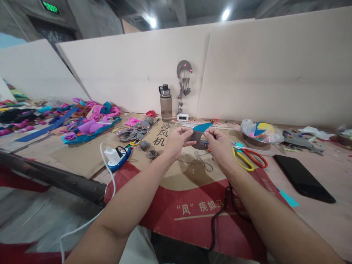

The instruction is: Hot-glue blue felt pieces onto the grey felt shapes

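**Both hands pinching felt pieces above the cardboard**

Forearms are stretching in from 6 o'clock, meeting over a red and tan cardboard sheet [192, 216] that is covering the table. At the centre, the left hand [176, 141] and the right hand [218, 145] are facing each other, fingers curled and pinching. Between them they are gripping a round grey felt piece [197, 138], and a pointed blue felt strip [202, 127] is sticking up from the same grip, leaning toward 1 o'clock. Which fingers are pressing which piece, I cannot tell.

Just beside the right hand, at 3 o'clock, yellow and red scissors [249, 158] are lying on the table. Farther out at 4 o'clock, a black phone [304, 178] is lying flat. At 12 o'clock, a water bottle [165, 103] is standing against the white wall panel. At 9 o'clock, a white and blue glue gun [117, 157] is resting on the cardboard, with a heap of coloured felt scraps [88, 123] spreading beyond it toward 10 o'clock.
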`<state>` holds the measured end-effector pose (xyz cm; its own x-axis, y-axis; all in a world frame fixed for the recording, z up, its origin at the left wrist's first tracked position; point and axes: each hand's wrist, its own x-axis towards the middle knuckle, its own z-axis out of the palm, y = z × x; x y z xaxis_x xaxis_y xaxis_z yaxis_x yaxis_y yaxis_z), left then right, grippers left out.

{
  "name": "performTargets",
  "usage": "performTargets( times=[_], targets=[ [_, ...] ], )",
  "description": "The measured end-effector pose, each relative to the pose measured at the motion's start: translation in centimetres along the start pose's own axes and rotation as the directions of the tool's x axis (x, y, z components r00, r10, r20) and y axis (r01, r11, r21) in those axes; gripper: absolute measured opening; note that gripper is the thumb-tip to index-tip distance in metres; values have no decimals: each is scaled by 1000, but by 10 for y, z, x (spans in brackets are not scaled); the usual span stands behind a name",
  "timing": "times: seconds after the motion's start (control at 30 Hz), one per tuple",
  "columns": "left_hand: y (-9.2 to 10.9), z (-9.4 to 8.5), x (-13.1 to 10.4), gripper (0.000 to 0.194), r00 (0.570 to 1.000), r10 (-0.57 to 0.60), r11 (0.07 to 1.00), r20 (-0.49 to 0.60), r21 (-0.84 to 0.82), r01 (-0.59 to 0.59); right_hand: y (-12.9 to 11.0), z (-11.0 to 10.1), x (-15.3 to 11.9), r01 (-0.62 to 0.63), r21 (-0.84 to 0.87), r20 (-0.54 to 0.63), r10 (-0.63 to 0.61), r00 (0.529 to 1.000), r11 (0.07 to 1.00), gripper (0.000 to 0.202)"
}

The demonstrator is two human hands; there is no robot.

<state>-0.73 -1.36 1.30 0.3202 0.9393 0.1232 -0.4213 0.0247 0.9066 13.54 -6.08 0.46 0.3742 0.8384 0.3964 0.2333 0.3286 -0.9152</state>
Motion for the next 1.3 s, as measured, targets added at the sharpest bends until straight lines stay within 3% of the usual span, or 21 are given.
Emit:
performTargets(
  times=[0.27,0.5,0.7,0.97,1.17,1.3],
  targets=[
    [5,-6,3,16,997,-74,997,13,-7,74,-1,-2,2,-35,114,190,12,982,993,28],
    [-3,-7,7,27,982,-123,992,145,2,124,-3,-2,0,-75,164,291,24,956,984,27],
    [-11,-4,5,31,989,-4,997,146,81,-8,-8,3,-4,-15,45,159,7,987,999,25],
    [-17,-3,4,30,936,53,979,347,167,-117,-5,1,-5,28,-57,28,-27,999,998,22],
    [-19,-4,6,17,977,105,955,188,256,-152,-7,2,-9,178,-160,98,-163,982,971,18],
    [-15,-4,6,13,992,97,967,79,229,-113,-3,2,-9,187,-204,30,-185,982,961,10]
  ],
)
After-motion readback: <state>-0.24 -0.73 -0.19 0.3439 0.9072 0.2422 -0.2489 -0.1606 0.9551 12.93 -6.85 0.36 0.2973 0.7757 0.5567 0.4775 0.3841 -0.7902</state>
